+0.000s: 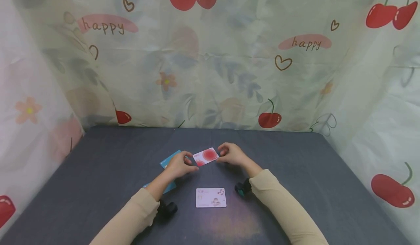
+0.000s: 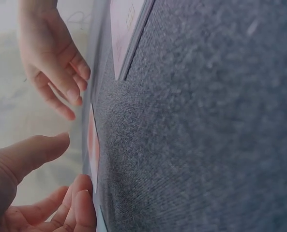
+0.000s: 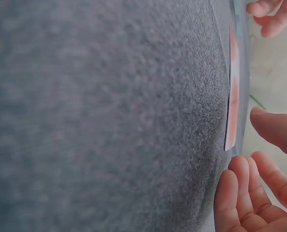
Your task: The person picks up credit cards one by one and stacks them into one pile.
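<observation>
A pink-and-white card (image 1: 205, 156) with red circles lies flat on the dark cloth, between my two hands. At its left end is my left hand (image 1: 179, 164), thumb and fingers parted, fingertips close to the card's edge. My right hand (image 1: 232, 154) is by the other end, its fingers loosely bent. In the right wrist view a small gap shows between those fingertips (image 3: 239, 166) and the card (image 3: 233, 92). Partly hidden behind my left hand and wrist are two blue cards (image 1: 169, 159). Nearer to me lies a white VIP card (image 1: 211, 197); from the left wrist its edge looks thick, like a stack.
Dark grey cloth (image 1: 115, 157) covers the table. Printed curtains (image 1: 210, 92) with cherries and "happy" lettering stand behind it and on both sides. A black wrist camera (image 1: 168, 208) sits below the left wrist, another (image 1: 242, 187) by the right.
</observation>
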A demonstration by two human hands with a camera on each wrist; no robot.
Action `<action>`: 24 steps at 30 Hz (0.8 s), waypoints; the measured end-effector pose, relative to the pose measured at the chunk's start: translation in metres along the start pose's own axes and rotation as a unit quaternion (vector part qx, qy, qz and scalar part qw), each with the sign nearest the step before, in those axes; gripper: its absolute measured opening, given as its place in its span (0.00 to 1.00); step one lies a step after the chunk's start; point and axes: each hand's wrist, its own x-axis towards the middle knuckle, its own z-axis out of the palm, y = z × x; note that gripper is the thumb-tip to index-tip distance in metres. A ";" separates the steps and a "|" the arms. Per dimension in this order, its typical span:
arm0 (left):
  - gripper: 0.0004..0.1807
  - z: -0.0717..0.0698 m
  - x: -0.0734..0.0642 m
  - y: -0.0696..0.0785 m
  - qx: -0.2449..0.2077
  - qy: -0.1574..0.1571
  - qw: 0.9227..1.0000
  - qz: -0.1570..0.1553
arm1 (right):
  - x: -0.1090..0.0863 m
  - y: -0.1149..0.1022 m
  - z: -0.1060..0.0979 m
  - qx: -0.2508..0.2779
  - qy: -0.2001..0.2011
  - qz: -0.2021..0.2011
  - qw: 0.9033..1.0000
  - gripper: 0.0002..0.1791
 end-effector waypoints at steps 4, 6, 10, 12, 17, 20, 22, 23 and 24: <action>0.28 0.002 0.004 0.000 0.003 0.004 1.000 -0.007 | 0.006 -0.001 0.001 0.002 -0.007 0.004 1.000 0.23; 0.29 0.003 0.005 0.000 0.006 0.006 1.000 -0.006 | 0.009 -0.001 0.002 0.004 -0.009 0.007 1.000 0.23; 0.29 0.005 0.007 0.001 0.007 0.009 1.000 -0.006 | 0.014 -0.001 0.004 0.007 -0.014 0.014 1.000 0.24; 0.29 0.006 0.007 0.001 0.005 0.007 1.000 -0.007 | 0.016 -0.002 0.005 0.006 -0.018 0.017 1.000 0.24; 0.30 0.009 0.011 0.001 0.005 0.004 1.000 -0.010 | 0.019 -0.001 0.006 -0.001 -0.028 0.020 0.999 0.26; 0.31 0.010 0.013 0.000 0.012 0.006 1.000 -0.010 | 0.019 -0.002 0.005 -0.003 -0.035 0.024 0.999 0.26; 0.32 0.011 0.014 0.000 0.016 0.008 1.000 -0.010 | 0.020 -0.003 0.004 -0.004 -0.038 0.027 0.999 0.27; 0.32 0.011 0.015 0.000 0.017 0.009 1.000 -0.010 | 0.020 -0.003 0.004 -0.005 -0.040 0.027 0.999 0.27; 0.32 0.011 0.015 0.000 0.020 0.010 1.000 -0.010 | 0.020 -0.004 0.004 -0.005 -0.040 0.028 0.999 0.27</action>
